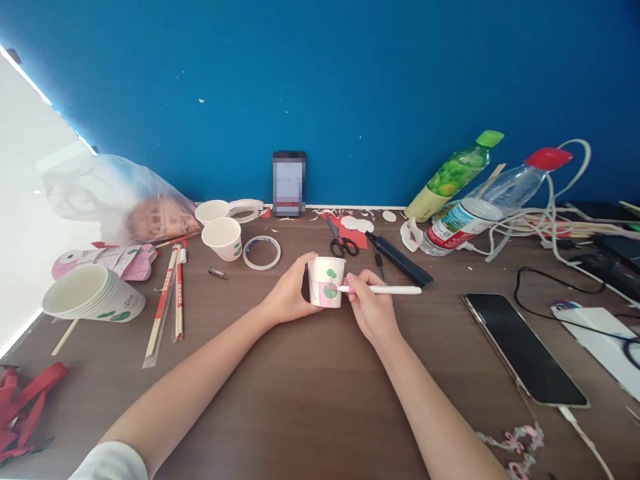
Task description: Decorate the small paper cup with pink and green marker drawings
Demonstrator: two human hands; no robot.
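Note:
A small white paper cup [326, 279] with green leaf marks and a pink band stands upright on the brown table [300, 400]. My left hand [289, 293] wraps its fingers round the cup's left side. My right hand [369, 308] pinches a white marker pen [395, 290], and the pen's tip touches the cup's right side near a green mark.
Scissors [341, 243], a tape ring [261, 252], two more paper cups [223, 238], a cup stack lying on its side [93, 302] and chopsticks [167, 300] lie around. Two tilted bottles [463, 220], cables, and a phone [525, 350] sit at the right; another phone [289, 183] leans on the blue wall.

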